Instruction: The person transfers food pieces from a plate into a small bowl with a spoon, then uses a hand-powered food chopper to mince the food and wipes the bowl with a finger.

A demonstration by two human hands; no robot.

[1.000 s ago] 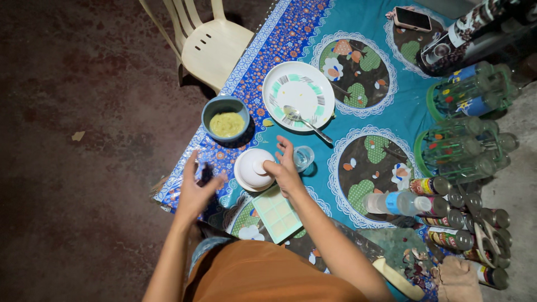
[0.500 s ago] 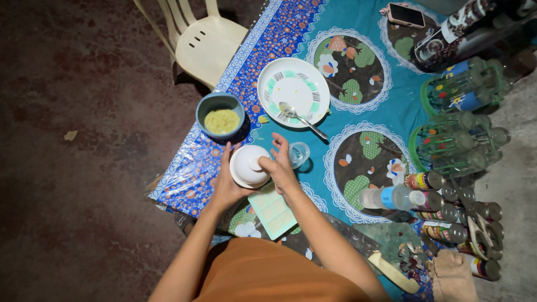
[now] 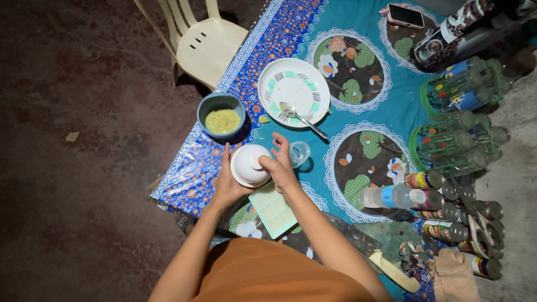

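- The right hand (image 3: 281, 168) pinches the small knob on top of a white domed lid (image 3: 250, 164); thumb and first fingers close on the knob while the other fingers fan up and away, which keeps them off the dome.
- The left hand (image 3: 226, 184) cups the lid's outer edge, fingers together and pressed along its rim, thumb tucked below; it seems placed to steady the piece while the other hand works the knob.
- Whether a vessel sits beneath the lid cannot be told, since the dome hides whatever it covers.
- Just below the right fingers lies a pale green ice cube tray (image 3: 274, 210), touching the wrist's underside.
- Just beyond the right fingertips stands a small clear glass (image 3: 299, 153), near but apart.
- Past the left fingertips sits a blue bowl of yellow-green paste (image 3: 221, 116), close enough to reach.
- Farther out from the right fingers, a white plate (image 3: 291, 84) carries a metal spoon (image 3: 302, 117).
- Both forearms angle in from the lower edge, elbows bent, wrists meeting over the patterned blue tablecloth (image 3: 391, 112).
- Well off beyond the left fingertips stands a cream plastic chair (image 3: 204, 47).
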